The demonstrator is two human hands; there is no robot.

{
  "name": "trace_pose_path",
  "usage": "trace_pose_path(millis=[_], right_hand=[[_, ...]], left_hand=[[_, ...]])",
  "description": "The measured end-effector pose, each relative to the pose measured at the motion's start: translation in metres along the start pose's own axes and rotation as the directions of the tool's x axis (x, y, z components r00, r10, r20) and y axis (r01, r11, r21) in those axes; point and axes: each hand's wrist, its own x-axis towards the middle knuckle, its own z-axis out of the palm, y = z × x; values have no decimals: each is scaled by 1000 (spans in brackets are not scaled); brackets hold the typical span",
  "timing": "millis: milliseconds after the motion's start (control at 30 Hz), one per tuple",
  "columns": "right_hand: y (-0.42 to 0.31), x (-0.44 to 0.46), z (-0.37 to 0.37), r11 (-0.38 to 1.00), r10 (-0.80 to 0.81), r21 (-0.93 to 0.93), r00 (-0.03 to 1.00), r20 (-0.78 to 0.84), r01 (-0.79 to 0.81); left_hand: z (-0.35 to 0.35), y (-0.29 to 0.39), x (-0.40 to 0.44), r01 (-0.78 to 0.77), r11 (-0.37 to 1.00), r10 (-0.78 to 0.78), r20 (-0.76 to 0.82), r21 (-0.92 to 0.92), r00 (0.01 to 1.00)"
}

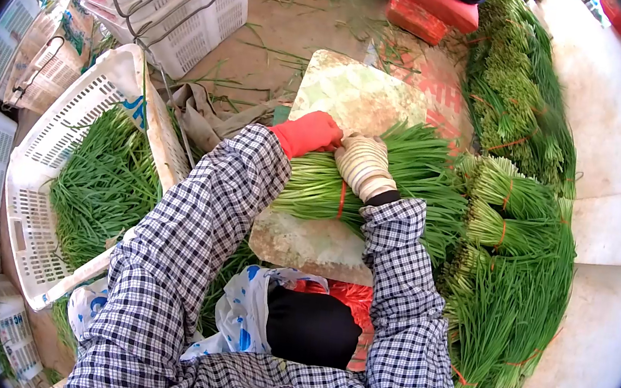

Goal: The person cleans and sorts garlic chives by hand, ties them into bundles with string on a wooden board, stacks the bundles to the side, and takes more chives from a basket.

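Observation:
A thick bunch of long green stalks [311, 188] lies across a pale worn board [362, 90], with a red band around it. At the bunch's upper edge is my left hand [310, 134] in a red glove, its fingers pressed together. My right hand [365, 163], in a striped, cream-coloured glove, rests on the bunch, its fingertips closed and meeting those of my left hand. What the fingertips pinch is too small to make out. The leafy ends of the bunch point right.
At the left stands a white crate [31, 183] holding loose green stalks. Stacked white crates [207, 26] are at the upper left. Banded green bundles [515, 235] are piled along the right, beside a pale surface [597, 322]. A red block [417, 17] is at the top.

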Motion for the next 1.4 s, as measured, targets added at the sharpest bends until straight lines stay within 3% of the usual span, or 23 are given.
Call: trace_pose_path(millis=[67,133,233,367,467,533,567,633,700,767,833,900,933,967,1033,1067,1100,1133,1167,1233,1300,1367,1400], right_hand=[[1,-1,2,1000,-1,20,999,-47,2],[2,-2,4,1000,-3,20,998,-57,4],[3,-4,6,999,-11,49,995,-95,15],[5,-5,9,996,-38,78,991,-126,48],[4,-5,8,992,-51,107,988,-146,67],[5,-7,6,989,-44,135,987,-154,65],[3,-12,-3,949,65,315,988,-137,-19],[4,-16,-3,869,170,484,980,-102,-100],[9,-18,6,802,24,572,947,-320,173],[17,-22,10,755,-1,633,966,-260,171],[20,-24,14,774,7,604,952,-307,189],[17,-29,11,750,15,625,939,-345,218],[17,-28,10,728,21,650,940,-341,219],[17,-28,9,704,25,674,942,-336,222],[9,-29,11,697,40,674,924,-379,246],[-5,-42,4,514,95,791,895,-437,332],[-16,-59,-7,309,159,856,865,-476,414],[-20,-85,-32,736,-117,460,763,-636,496],[-26,-106,-27,621,-80,463,638,-765,633],[-14,-123,-13,566,88,603,686,-722,562],[-7,-126,-16,641,102,571,681,-725,512],[-11,-125,-29,776,-143,294,610,-779,558],[-11,-127,-32,803,-181,216,573,-799,556]], left_hand=[[0,1,-2,-5,1000,5,1,23,1000],[0,1,-5,23,987,-33,-65,-156,997],[-2,1,-9,23,977,-38,-66,-212,997],[1,-9,-8,-50,986,34,-98,-161,995],[0,-22,-3,-242,970,239,-106,-10,965],[7,-18,-4,-348,882,429,-234,318,873],[12,-6,-11,-349,881,430,-230,320,873],[20,19,-30,-206,475,607,-150,855,781],[23,23,-35,-265,363,708,-79,893,702],[25,27,-39,-282,330,757,-75,901,649],[26,31,-43,-213,386,666,-110,898,738],[19,33,-50,-280,790,458,-220,546,861],[10,34,-56,-223,739,256,41,636,966],[20,20,-60,-219,734,254,38,643,966],[50,-16,-66,-128,133,518,42,983,854],[54,-10,-70,-126,128,518,42,984,854],[59,-3,-77,-130,251,394,21,959,919],[62,1,-81,-111,377,263,9,920,965],[63,-2,-86,-105,388,260,0,916,966],[65,-8,-92,-126,304,416,-13,944,909],[73,-5,-89,-130,268,402,11,955,916],[83,-22,-68,-89,48,847,7,995,531],[84,-18,-59,-174,5,873,80,985,481]])
